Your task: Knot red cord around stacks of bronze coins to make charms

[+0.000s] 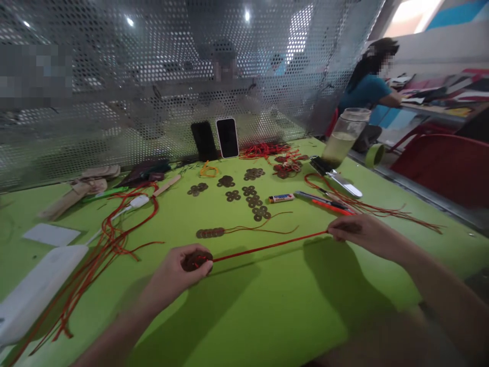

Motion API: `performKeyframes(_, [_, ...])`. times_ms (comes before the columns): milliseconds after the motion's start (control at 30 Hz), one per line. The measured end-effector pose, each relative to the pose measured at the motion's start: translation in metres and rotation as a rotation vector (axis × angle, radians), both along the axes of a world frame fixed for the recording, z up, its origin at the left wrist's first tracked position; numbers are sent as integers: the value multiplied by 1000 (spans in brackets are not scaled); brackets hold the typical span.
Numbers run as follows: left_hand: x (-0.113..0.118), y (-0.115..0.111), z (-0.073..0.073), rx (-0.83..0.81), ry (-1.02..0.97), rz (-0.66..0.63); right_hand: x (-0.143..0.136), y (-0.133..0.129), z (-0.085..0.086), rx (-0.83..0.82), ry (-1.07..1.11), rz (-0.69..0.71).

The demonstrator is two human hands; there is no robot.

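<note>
My left hand (183,267) is closed on a small bundle of dark round coins (195,259) with red cord wound through it. From the coins a red cord (267,246) runs taut to the right, just above the green table (267,306). At its far end my right hand (353,232) pinches the cord between thumb and fingers. Behind the cord lies a short row of coins (210,233) with thin loose cord ends trailing right. Several small clusters of coins (254,201) lie farther back on the table.
Loose red cords (110,239) and a white power strip (42,290) lie at the left. A lighter (281,198), a utility knife (324,202), scissors-like silver tool (344,183) and jar (344,137) stand or lie right. Two phones (227,137) lean against the perforated metal panel (153,76). A person (367,92) sits beyond.
</note>
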State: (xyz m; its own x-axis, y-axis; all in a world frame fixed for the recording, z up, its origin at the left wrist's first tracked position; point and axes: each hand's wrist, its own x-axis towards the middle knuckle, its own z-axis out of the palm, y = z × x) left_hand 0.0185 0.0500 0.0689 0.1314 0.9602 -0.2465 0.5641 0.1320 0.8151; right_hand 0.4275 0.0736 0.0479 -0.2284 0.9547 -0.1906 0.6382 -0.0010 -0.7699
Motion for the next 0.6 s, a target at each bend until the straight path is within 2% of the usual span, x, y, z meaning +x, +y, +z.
performKeyframes(167, [-1,6,0,-16,-2,24,5,6,-5,-16,12,35])
performKeyframes(300, [-6,8,-4,-18,51,-26,5,9,-4,-30,-48,70])
performKeyframes(467, [-14,9,-15,31,139,-71,-5,9,2,62,-175,119])
performKeyframes(600, [-20,16,-19,24,209,-116,-12,11,7,107,-178,104])
